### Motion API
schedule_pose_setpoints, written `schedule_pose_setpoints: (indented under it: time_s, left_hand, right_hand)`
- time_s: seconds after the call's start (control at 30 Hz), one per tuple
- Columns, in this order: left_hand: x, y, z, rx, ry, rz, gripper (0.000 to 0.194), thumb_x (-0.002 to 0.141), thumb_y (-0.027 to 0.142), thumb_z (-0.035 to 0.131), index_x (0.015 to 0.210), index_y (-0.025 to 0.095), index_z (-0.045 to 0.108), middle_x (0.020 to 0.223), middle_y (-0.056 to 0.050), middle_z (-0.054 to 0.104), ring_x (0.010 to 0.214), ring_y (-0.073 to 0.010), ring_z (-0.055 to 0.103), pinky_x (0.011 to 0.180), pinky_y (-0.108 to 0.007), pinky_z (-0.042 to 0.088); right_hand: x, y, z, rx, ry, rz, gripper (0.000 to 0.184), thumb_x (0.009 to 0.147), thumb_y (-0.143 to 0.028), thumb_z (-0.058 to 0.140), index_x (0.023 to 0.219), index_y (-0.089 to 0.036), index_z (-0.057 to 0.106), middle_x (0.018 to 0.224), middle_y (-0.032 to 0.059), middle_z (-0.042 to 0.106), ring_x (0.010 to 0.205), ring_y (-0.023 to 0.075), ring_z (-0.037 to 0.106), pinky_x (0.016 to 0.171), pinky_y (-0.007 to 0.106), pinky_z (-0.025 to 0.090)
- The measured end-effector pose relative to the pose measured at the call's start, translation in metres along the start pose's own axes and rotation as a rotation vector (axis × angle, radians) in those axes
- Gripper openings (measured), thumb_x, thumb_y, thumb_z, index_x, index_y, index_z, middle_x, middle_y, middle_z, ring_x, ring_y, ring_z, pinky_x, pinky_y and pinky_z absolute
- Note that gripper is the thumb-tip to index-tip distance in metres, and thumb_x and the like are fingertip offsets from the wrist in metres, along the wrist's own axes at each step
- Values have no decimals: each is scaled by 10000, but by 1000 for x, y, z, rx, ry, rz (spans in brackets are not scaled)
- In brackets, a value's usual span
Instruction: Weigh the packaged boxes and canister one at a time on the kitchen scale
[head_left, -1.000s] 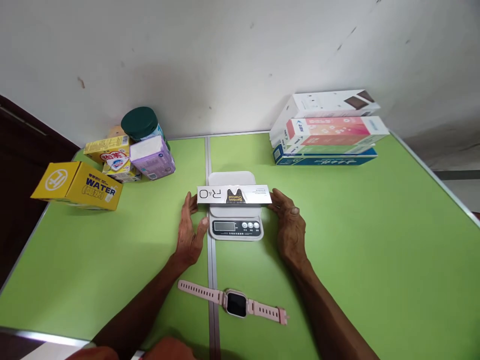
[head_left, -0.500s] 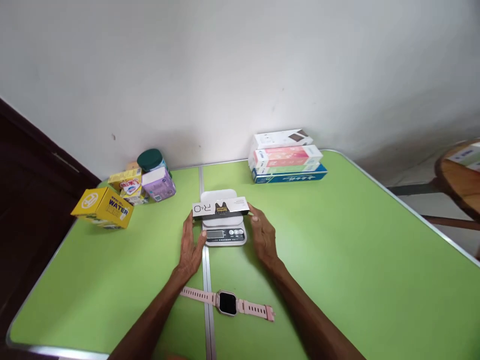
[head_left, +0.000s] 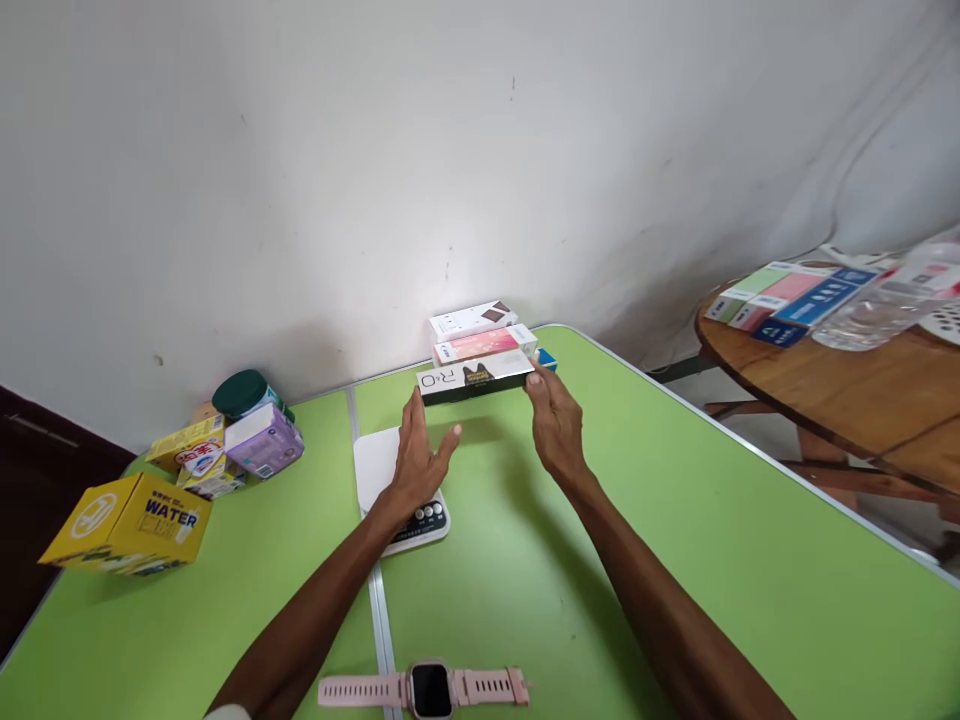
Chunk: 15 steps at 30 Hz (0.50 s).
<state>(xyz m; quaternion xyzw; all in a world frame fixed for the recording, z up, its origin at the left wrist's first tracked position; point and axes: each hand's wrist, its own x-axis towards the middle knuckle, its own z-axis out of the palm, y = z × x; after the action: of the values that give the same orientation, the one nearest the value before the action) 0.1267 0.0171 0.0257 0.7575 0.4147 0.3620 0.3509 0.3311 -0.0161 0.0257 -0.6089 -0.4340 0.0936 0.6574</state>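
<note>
A long white-and-black toothpaste box (head_left: 480,376) is raised above the table, held level between my two hands. My left hand (head_left: 417,455) presses its fingertips to the box's left end, its thumb sticking out. At the right end, my right hand (head_left: 556,420) grips the box with thumb and fingers. Below and left lies a white kitchen scale (head_left: 375,460), its display partly covered by my left hand. Behind the held box, a stack of toothpaste boxes (head_left: 480,343) sits against the wall; its lower part is hidden. A pink smartwatch (head_left: 431,690) lies at the front.
On the green table (head_left: 510,600), a yellow box (head_left: 135,525), smaller yellow packets (head_left: 191,450), a purple box (head_left: 264,440) and a green-lidded jar (head_left: 240,393) crowd the left. A round wooden table (head_left: 847,380) at right bears several boxes and a clear plastic bottle (head_left: 885,305).
The toothpaste box has been lifted off the scale and carried right, towards the stack at the back, with both hands. The view has turned right, showing more of the wooden table.
</note>
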Motion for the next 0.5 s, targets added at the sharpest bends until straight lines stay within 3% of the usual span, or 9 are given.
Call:
schedule_pose_setpoints:
  time_s: [0.1,0.23,0.37,0.5]
  left_hand:
    - [53,8,13,36,50,112,924,982,630,553,1683,182,153,1733,-210,267,1632,-349,214,1315,-564,204]
    - [99,7,21,73,52,89,951,956,674,546,1669,155,189,1703,-240,314,1607,-381,261,1298,-584,202]
    - [111,-4,24,124,28,55,967,927,711,549,1654,150,247,1672,-254,364,1583,-414,292,1278,-619,197]
    - [110,-4,24,136,4,62,928,951,691,519,1657,158,240,1680,-244,365,1584,-408,296,1280,-632,186]
  right_hand:
    - [47,2,4,-46,49,-73,657,1007,-706,420,1364,-219,682,1360,148,709,1213,320,644,1078,498,484]
    - [90,24,19,-103,43,-57,786,960,-774,393,1360,-155,667,1361,211,688,1232,352,608,1090,551,457]
    - [103,53,32,-158,24,-16,866,899,-837,391,1319,-137,680,1349,240,677,1273,384,551,1144,620,380]
    - [103,60,32,-138,23,-9,832,876,-854,431,1299,-180,674,1311,214,687,1266,382,541,1130,639,381]
